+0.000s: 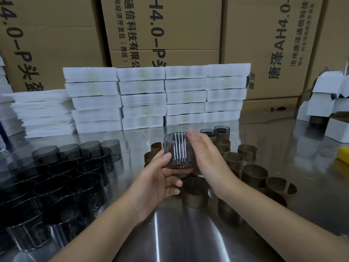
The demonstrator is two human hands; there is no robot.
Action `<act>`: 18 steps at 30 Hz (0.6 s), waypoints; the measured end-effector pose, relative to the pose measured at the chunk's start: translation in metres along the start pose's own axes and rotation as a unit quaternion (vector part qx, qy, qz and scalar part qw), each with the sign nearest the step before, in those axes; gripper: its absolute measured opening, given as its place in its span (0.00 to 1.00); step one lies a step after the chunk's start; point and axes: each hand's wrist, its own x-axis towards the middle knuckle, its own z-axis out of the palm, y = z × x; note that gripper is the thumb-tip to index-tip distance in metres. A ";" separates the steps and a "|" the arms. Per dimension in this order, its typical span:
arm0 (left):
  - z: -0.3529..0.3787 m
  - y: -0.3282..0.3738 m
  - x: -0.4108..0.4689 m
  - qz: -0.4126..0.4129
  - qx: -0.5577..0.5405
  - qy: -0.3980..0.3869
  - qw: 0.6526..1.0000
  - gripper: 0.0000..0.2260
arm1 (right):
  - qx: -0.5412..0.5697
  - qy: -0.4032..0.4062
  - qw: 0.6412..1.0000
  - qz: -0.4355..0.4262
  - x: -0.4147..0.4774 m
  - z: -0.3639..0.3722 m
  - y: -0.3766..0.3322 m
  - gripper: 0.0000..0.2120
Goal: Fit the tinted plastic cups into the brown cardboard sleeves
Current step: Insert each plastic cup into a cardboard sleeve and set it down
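Observation:
A tinted plastic cup (177, 150) is held upright above the steel table, at the centre of the view. My left hand (160, 178) grips it from below, thumb on its side wall. My right hand (205, 157) lies flat against the cup's right side with straight fingers. Several more tinted cups (62, 167) stand packed together on the left. Several brown cardboard sleeves (194, 191) stand on the right and just below my hands. Two sleeves at the back carry cups (221, 130).
The steel table (170, 233) is bare near me. Stacks of white flat packs (154, 97) line the back, with large cardboard cartons (164, 29) behind them. White small boxes (328, 103) pile up at the right, and a yellow object (343, 156) lies at the right edge.

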 end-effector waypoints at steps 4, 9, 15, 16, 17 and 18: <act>0.001 0.002 0.000 0.001 -0.021 0.026 0.999 0.30 | -0.002 0.021 0.995 -0.096 -0.004 -0.002 -0.001 0.25; 0.003 0.003 0.001 -0.004 -0.091 0.047 0.995 0.31 | -0.071 0.014 0.981 -0.183 -0.011 0.001 -0.002 0.16; -0.001 0.002 0.002 -0.038 -0.118 0.035 0.992 0.31 | -0.154 -0.020 0.963 -0.220 -0.010 -0.003 0.002 0.25; -0.001 0.002 0.002 -0.045 -0.114 0.029 0.992 0.30 | -0.163 -0.023 0.960 -0.225 -0.010 -0.004 0.002 0.26; -0.001 0.001 0.002 -0.052 -0.107 0.022 0.993 0.31 | -0.172 -0.026 0.957 -0.233 -0.010 -0.004 0.002 0.27; -0.001 0.000 0.002 -0.058 -0.098 0.016 0.993 0.31 | -0.180 -0.027 0.953 -0.242 -0.010 -0.005 0.003 0.28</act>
